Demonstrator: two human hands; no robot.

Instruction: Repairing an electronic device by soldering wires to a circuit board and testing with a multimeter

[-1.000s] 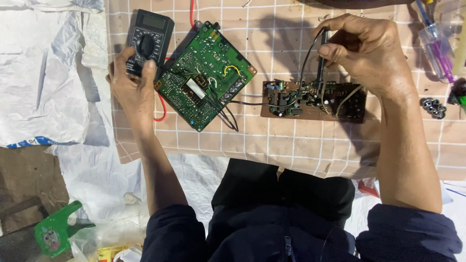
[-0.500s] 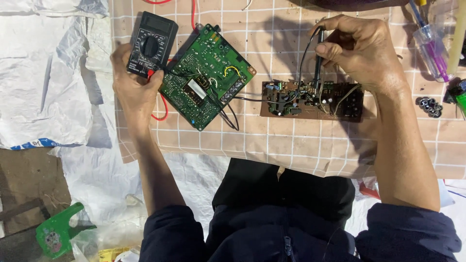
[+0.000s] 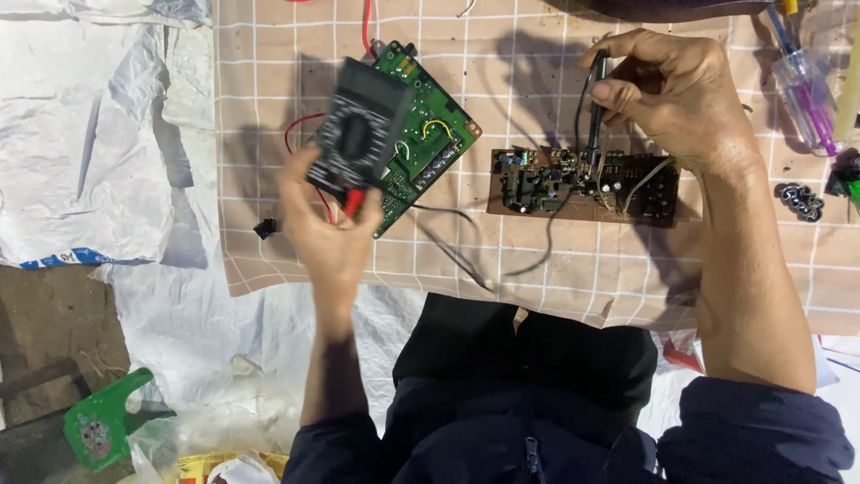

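My left hand point(image 3: 330, 235) grips a black multimeter point(image 3: 360, 134) by its lower end and holds it lifted above a green circuit board point(image 3: 428, 143), covering the board's left part. My right hand point(image 3: 676, 94) pinches a thin black probe point(image 3: 596, 108) upright, its tip touching a brown circuit board point(image 3: 582, 185) crowded with small parts. Black leads point(image 3: 466, 242) and red leads point(image 3: 305, 125) trail across the checked cloth point(image 3: 555, 278) between the boards.
White plastic sheeting point(image 3: 81, 134) lies to the left of the cloth. A clear bag of pens point(image 3: 806, 90) and small metal rings point(image 3: 799, 201) sit at the right edge. A small black part point(image 3: 265, 228) rests on the cloth. A green plastic piece point(image 3: 103, 419) lies bottom left.
My left hand has lifted the multimeter off the cloth and swung it right, over the green board. My right hand still holds the probe on the brown board.
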